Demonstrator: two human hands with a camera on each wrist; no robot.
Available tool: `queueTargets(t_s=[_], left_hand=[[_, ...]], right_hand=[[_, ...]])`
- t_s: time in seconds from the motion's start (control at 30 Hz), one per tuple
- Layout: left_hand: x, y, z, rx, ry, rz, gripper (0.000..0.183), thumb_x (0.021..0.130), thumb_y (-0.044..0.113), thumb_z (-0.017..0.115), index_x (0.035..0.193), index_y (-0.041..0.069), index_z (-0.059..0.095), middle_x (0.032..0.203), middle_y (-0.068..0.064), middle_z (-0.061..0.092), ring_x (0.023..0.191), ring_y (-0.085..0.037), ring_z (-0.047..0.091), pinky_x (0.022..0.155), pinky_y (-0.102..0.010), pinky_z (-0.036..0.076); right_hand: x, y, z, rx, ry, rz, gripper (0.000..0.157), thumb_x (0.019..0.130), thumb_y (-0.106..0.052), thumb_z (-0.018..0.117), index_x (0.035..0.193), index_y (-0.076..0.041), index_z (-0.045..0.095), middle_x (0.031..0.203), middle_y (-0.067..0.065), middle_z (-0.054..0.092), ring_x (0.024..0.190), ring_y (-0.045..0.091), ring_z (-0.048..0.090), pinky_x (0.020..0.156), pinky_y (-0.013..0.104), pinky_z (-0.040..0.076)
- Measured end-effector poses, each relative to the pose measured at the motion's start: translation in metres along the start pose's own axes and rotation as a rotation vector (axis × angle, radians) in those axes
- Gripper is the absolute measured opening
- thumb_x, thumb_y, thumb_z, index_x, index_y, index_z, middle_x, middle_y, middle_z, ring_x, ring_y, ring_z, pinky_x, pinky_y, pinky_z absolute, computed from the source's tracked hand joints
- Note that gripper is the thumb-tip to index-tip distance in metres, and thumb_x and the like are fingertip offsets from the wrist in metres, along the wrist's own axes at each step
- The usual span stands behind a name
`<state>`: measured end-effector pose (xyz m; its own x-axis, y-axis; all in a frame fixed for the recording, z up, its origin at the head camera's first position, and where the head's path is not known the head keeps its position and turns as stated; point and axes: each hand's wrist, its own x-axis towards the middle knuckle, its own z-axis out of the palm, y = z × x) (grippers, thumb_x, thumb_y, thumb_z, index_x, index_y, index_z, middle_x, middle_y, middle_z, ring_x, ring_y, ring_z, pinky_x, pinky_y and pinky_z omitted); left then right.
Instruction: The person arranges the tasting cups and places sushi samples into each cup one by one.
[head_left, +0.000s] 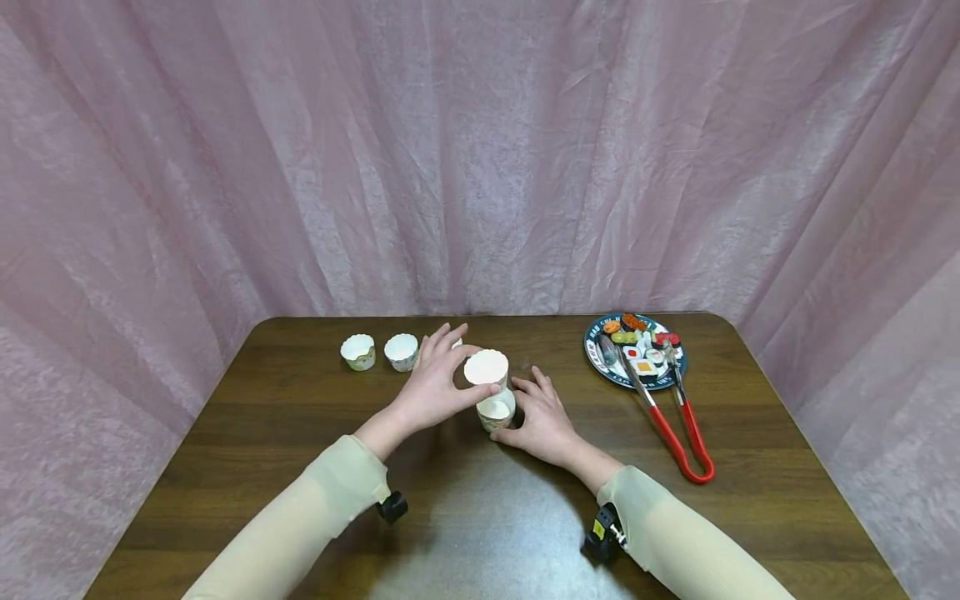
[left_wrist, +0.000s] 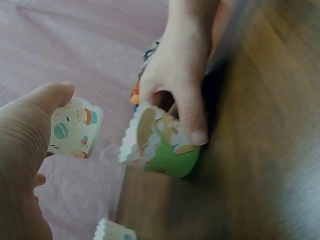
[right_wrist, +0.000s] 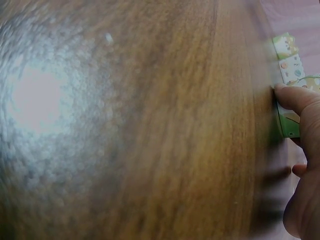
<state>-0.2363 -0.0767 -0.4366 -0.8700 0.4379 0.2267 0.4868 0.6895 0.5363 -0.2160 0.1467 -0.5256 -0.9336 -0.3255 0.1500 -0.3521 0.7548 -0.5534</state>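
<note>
In the head view my left hand (head_left: pixel 431 390) pinches a white paper baking cup (head_left: pixel 486 368) between thumb and fingers, raised just above and behind a second cup. The left wrist view shows small cupcake and macaron prints on this white baking cup (left_wrist: pixel 76 127). My right hand (head_left: pixel 546 425) holds the lower baking cup (head_left: pixel 496 422), which stands upright on the table, thumb at its near side and fingers behind. Green with a cartoon pattern and a scalloped rim, this lower baking cup (left_wrist: pixel 172 159) shows best in the left wrist view.
On the wooden table (head_left: pixel 300 483), a green-patterned cup (head_left: pixel 358 355) and a white cup (head_left: pixel 402 353) stand at the back left. Another cup's rim (head_left: pixel 457 343) peeks out behind my left hand. Red-handled tongs (head_left: pixel 693 442) lie across a plate (head_left: pixel 592 350) of sushi pieces at the right.
</note>
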Motion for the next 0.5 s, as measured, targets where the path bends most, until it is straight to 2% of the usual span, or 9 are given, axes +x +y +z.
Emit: queueTargets(t_s=[0.17, 0.3, 0.5], left_hand=[[0.01, -0.004, -0.009, 0.033, 0.012, -0.004, 0.069, 0.087, 0.068, 0.068, 0.136, 0.02, 0.062, 0.167, -0.009, 0.025, 0.156, -0.03, 0.005, 0.12, -0.063, 0.0], [0.018, -0.006, -0.016, 0.047, 0.023, -0.013, 0.067, 0.087, 0.066, 0.07, 0.135, 0.019, 0.062, 0.166, -0.011, 0.026, 0.156, -0.033, 0.006, 0.121, -0.06, -0.002], [0.029, -0.009, -0.022, 0.065, 0.031, -0.023, 0.071, 0.087, 0.068, 0.068, 0.138, 0.019, 0.061, 0.167, -0.01, 0.025, 0.156, -0.033, 0.005, 0.12, -0.062, -0.002]], right_hand=[[-0.001, 0.001, 0.001, -0.007, 0.008, -0.003, 0.057, 0.075, -0.049, 0.088, 0.118, -0.015, 0.073, 0.152, 0.015, 0.05, 0.153, 0.039, 0.016, 0.12, 0.062, 0.015], [-0.002, 0.001, 0.001, -0.003, 0.007, -0.004, 0.058, 0.075, -0.049, 0.088, 0.119, -0.015, 0.073, 0.152, 0.014, 0.05, 0.154, 0.038, 0.015, 0.12, 0.061, 0.014], [-0.003, 0.002, 0.0, 0.0, 0.003, 0.001, 0.06, 0.075, -0.05, 0.088, 0.122, -0.015, 0.072, 0.152, 0.014, 0.049, 0.154, 0.037, 0.014, 0.121, 0.061, 0.013]])
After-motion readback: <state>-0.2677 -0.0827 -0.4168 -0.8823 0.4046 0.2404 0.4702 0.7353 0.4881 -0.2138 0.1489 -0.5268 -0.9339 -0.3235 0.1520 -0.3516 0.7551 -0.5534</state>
